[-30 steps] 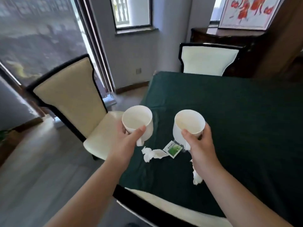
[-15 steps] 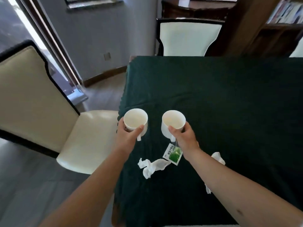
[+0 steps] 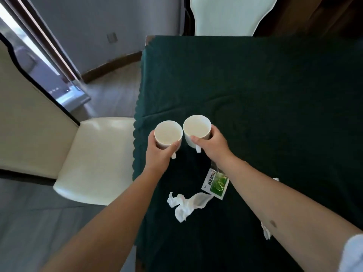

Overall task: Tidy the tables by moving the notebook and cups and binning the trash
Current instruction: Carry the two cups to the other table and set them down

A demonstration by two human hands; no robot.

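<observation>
Cups, 2 white ones, are each held in 1 hand, side by side over the near left part of a green-clothed table.

Left hand [image 3: 157, 154] has its fingers curled round the left cup [image 3: 168, 134], thumb pressed on the near wall by the small handle; right hand [image 3: 211, 146] grips the right cup [image 3: 197, 128] the same way, handle pointing back toward the wrist. Both cups stand upright, mouths up, rims almost touching, and I cannot tell whether their bases rest on the tablecloth [image 3: 265, 91]. Nearer the person, behind both wrists, lie a crumpled tissue [image 3: 186, 204] and a green sachet [image 3: 216, 183] just beside it; more tissue [image 3: 266, 231] peeks from under the right forearm. A cream chair [image 3: 94, 158] sits just left of the table edge. Judging by this, the trash awaits once the hands are free.
</observation>
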